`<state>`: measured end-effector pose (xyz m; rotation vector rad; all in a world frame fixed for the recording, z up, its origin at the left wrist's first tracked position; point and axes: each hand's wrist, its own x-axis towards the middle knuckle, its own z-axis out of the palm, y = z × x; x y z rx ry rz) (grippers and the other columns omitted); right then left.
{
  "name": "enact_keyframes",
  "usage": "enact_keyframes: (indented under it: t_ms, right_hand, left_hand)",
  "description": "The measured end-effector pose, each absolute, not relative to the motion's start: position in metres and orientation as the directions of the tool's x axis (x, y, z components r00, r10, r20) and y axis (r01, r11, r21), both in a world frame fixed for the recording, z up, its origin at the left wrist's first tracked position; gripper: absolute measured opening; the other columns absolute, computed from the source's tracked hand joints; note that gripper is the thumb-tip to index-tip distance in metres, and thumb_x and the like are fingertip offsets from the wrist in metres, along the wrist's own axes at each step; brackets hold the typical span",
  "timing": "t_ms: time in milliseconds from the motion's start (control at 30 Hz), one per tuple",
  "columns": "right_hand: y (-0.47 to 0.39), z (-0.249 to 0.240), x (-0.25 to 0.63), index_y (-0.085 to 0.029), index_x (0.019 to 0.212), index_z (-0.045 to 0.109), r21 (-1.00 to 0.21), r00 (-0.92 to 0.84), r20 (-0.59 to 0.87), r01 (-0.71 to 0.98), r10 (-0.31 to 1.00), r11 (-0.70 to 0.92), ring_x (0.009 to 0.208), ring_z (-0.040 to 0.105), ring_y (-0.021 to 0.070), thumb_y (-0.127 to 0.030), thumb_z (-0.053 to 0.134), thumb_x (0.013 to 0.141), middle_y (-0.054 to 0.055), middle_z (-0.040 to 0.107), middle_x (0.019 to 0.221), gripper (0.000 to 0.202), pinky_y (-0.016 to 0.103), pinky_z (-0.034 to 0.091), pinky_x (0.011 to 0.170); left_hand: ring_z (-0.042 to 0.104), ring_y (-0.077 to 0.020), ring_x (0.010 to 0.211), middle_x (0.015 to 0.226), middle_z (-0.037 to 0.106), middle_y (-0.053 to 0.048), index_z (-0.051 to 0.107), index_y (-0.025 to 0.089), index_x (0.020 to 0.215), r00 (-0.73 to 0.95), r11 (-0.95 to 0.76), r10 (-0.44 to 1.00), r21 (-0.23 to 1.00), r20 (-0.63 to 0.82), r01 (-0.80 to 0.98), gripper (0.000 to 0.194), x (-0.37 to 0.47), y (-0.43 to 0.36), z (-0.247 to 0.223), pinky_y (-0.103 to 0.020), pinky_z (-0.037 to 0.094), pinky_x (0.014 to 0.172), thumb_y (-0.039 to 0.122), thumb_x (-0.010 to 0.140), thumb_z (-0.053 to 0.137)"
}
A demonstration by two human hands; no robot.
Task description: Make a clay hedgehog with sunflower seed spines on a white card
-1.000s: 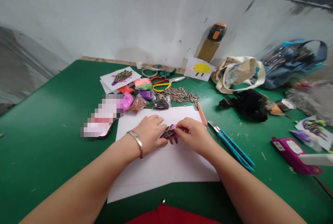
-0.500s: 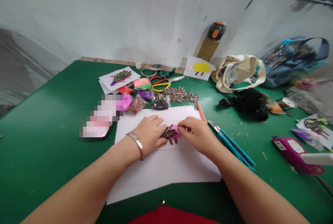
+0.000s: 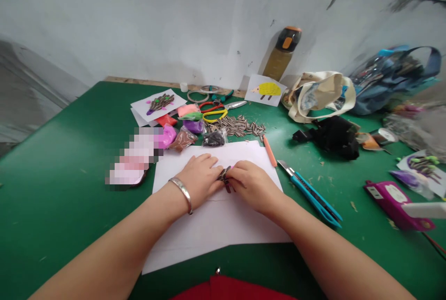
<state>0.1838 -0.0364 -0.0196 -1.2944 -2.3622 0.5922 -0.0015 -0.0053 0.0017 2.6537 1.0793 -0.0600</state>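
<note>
Flat on the white paper (image 3: pixel 195 230) lies my left hand (image 3: pixel 200 177), fingers spread, its fingertips at the left side of a small figure covered with striped sunflower seeds (image 3: pixel 223 175). A silver bangle is on that wrist. My right hand (image 3: pixel 252 184) bends over the figure's right side with thumb and fingers pinched together. Whatever is between those fingertips is hidden. Only the seeds, a trace of pink clay and brown legs show between the hands. Beyond the paper is a loose pile of sunflower seeds (image 3: pixel 239 126).
Bagged clay, including brown (image 3: pixel 183 139) and black (image 3: pixel 214 138), lies behind the paper near yellow-handled scissors (image 3: pixel 215 115). On the right are a blue utility knife (image 3: pixel 310 195), an orange stick (image 3: pixel 269 151), black cloth (image 3: pixel 336 137) and a magenta device (image 3: pixel 397 207). A bottle (image 3: pixel 283 54) stands at the wall.
My right hand has moved left and slightly down, from the pink clay onto the seed-covered part, hiding more of the figure. My left hand has stayed in place.
</note>
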Motion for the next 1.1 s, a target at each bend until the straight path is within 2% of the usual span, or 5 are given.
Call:
enact_keyframes:
  t_ms: [200, 467, 933, 1100]
  right_hand:
    - [-0.035, -0.022, 0.182, -0.017, 0.073, 0.063, -0.512, -0.495, 0.148, 0.702, 0.856, 0.495, 0.078, 0.052, 0.0153, -0.010, 0.048, 0.087, 0.004, 0.057, 0.079, 0.021, 0.027, 0.039, 0.073]
    - [-0.035, -0.021, 0.184, -0.017, 0.075, 0.062, -0.538, -0.395, 0.145, 0.738, 0.907, 0.408, 0.074, 0.051, 0.0140, -0.017, 0.048, 0.090, 0.003, 0.054, 0.076, 0.020, 0.025, 0.038, 0.069]
    - [-0.036, -0.022, 0.177, -0.017, 0.066, 0.060, -0.551, -0.406, 0.126, 0.730, 0.905, 0.404, 0.074, 0.050, 0.0131, -0.012, 0.050, 0.085, 0.002, 0.053, 0.073, 0.022, 0.024, 0.037, 0.070]
    - [-0.030, -0.019, 0.193, -0.018, 0.070, 0.060, -0.574, -0.296, 0.176, 0.744, 0.939, 0.342, 0.070, 0.049, 0.0129, -0.014, 0.053, 0.083, 0.000, 0.054, 0.072, 0.016, 0.024, 0.035, 0.064]
  left_hand:
    - [0.047, -0.0232, 0.093, 0.097, 0.055, -0.008, 0.061, 0.018, 0.090, 0.713, -0.680, 0.689, 0.225, -0.132, 0.698, 0.026, 0.000, -0.006, 0.001, -0.038, 0.039, 0.082, 0.035, 0.094, 0.042]
    - [0.047, -0.0232, 0.093, 0.097, 0.055, -0.008, 0.061, 0.018, 0.090, 0.708, -0.671, 0.695, 0.245, -0.121, 0.700, 0.025, -0.001, -0.006, -0.001, -0.038, 0.039, 0.083, 0.037, 0.093, 0.045]
    - [0.048, -0.0229, 0.091, 0.095, 0.055, -0.007, 0.060, 0.018, 0.087, 0.703, -0.670, 0.701, 0.228, -0.120, 0.707, 0.023, 0.000, -0.006, -0.003, -0.038, 0.039, 0.082, 0.036, 0.091, 0.046]
    - [0.049, -0.0218, 0.087, 0.092, 0.055, -0.006, 0.060, 0.018, 0.089, 0.721, -0.690, 0.684, 0.220, -0.113, 0.689, 0.019, -0.001, -0.005, 0.002, -0.035, 0.040, 0.078, 0.036, 0.087, 0.052]
